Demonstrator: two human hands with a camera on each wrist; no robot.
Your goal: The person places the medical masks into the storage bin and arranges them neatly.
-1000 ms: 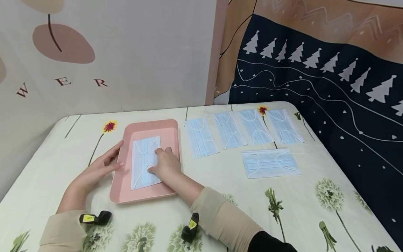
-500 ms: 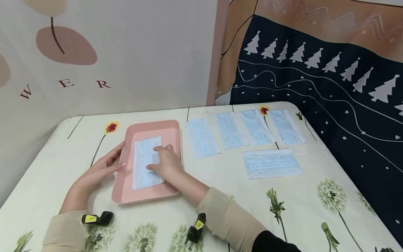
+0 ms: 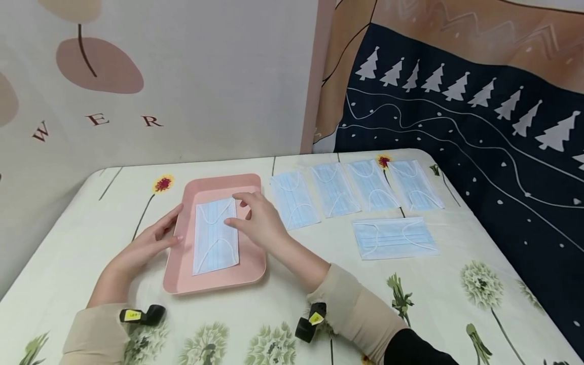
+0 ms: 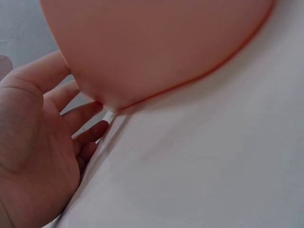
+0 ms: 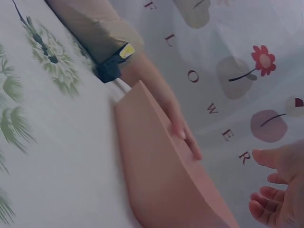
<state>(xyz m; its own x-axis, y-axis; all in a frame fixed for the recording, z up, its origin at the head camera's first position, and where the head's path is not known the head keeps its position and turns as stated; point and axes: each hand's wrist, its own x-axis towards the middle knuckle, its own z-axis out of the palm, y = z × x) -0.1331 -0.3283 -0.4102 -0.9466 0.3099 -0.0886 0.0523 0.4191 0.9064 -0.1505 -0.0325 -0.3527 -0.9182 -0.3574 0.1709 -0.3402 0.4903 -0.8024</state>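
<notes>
A pink tray stands on the table, and a light blue face mask lies flat inside it, ear loops on top. At the tray's left edge is my left hand, its relaxed fingers touching the side wall; the left wrist view shows this hand against the wall too. Over the tray's right part hovers my right hand, thumb and forefinger apart and nothing between them. In the right wrist view the right hand appears at the lower right, loosely bent and raised above the tray wall.
Right of the tray, several masks stand in a slanted row, the nearest mask close to my right hand. Another mask lies crosswise in front of them. A floral cloth covers the table, with a wall hanging behind.
My right hand has lifted off the mask in the tray and moved up and to the right. The left hand stays at the tray's edge, and the mask stays in place.
</notes>
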